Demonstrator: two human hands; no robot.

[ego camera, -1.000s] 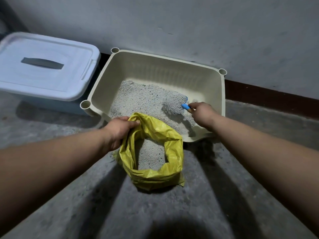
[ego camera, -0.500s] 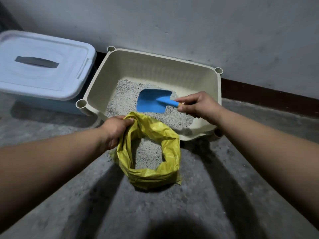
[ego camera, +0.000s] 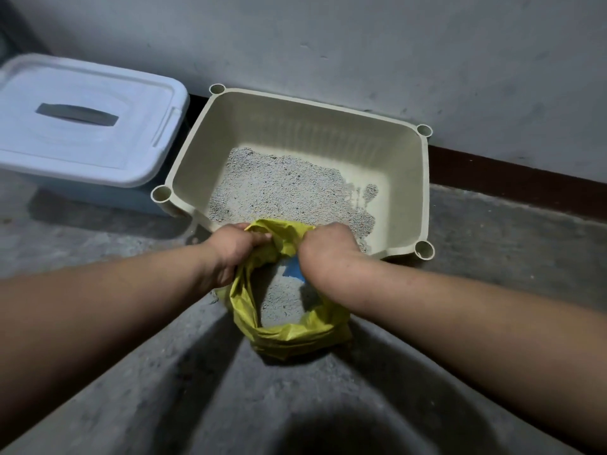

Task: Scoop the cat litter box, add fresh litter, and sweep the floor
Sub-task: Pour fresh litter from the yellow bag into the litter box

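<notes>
A cream litter box [ego camera: 425, 192] stands against the wall, with grey litter [ego camera: 282, 192] covering the left and middle of its floor. In front of it a yellow bag [ego camera: 289, 336] sits open on the concrete, grey litter [ego camera: 279, 300] inside. My left hand [ego camera: 235, 252] grips the bag's left rim. My right hand [ego camera: 328, 249] is curled at the bag's mouth, holding the blue scoop [ego camera: 294, 272]. Its blade points down inside the bag and its handle is hidden by the hand.
A pale blue lidded storage bin [ego camera: 82, 126] stands left of the litter box, touching its corner. A dark baseboard [ego camera: 525, 182] runs along the grey wall to the right. Loose litter grains lie on the rough concrete floor [ego camera: 492, 244] near the bag.
My right hand brought the blue scoop back from over the litter box and lowered it into the yellow bag. My left hand kept its grip on the bag's rim.
</notes>
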